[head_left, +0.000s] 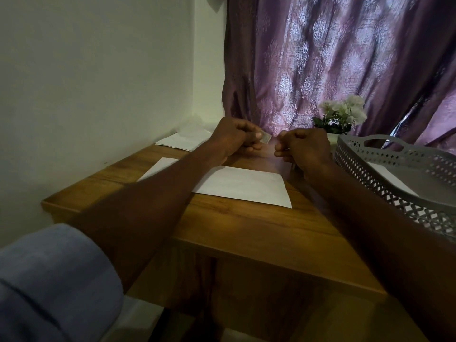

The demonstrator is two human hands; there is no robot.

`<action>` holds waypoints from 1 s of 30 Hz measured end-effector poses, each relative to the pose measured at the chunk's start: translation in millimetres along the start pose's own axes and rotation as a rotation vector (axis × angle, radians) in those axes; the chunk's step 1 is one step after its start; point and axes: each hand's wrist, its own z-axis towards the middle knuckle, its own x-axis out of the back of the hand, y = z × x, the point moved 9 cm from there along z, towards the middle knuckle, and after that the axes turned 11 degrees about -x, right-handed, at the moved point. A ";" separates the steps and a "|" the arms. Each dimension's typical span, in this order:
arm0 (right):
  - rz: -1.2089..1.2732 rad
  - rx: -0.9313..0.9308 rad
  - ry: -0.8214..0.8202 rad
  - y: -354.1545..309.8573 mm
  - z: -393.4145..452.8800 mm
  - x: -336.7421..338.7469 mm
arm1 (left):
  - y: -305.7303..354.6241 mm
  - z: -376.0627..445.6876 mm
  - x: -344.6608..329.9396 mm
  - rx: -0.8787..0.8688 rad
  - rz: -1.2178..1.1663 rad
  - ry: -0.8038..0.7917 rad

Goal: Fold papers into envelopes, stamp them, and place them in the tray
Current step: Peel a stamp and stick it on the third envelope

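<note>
1. Left hand [233, 137]: raised above the far part of the wooden table [246, 225], fingers curled inward, thumb and forefinger pinching a small stamp [266, 138] at its left edge.
2. Right hand [304, 150]: just beside the left, fingers curled into a loose fist. Its fingertips sit close to the stamp's right side; whether they touch it, or hold anything, cannot be told.
3. Envelope [243, 185]: white, lying flat on the table beneath and in front of both hands, partly covered by the left forearm.
4. Tray [394, 174]: grey, perforated walls, handle cut-out, standing at the table's right side, apart from the envelope. A white sheet lies inside it.
5. Paper stack [185, 139]: white sheets at the far left corner of the table, against the wall.
6. White flowers [345, 112]: behind the tray, before a purple patterned curtain [333, 58].
</note>
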 end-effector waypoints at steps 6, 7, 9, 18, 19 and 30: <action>-0.161 0.182 0.056 -17.7 -4.5 -1.5 | 5.4 -0.6 -12.6 -0.076 0.095 -0.117; -0.189 0.200 0.064 -19.1 -4.5 -2.0 | 6.6 -0.5 -14.3 -0.088 0.099 -0.134; -0.219 0.216 0.063 -21.1 -4.8 -2.7 | 10.8 -1.6 -17.7 -0.121 0.120 -0.159; -0.298 0.232 0.021 -21.2 -1.6 -8.9 | 16.4 -4.9 -21.5 -0.142 0.143 -0.182; -0.303 0.240 0.021 -21.6 -1.3 -8.8 | 16.7 -5.2 -18.5 -0.122 0.142 -0.163; -0.163 0.184 0.035 -22.1 -1.4 0.3 | 16.3 -1.6 0.0 -0.095 0.146 -0.053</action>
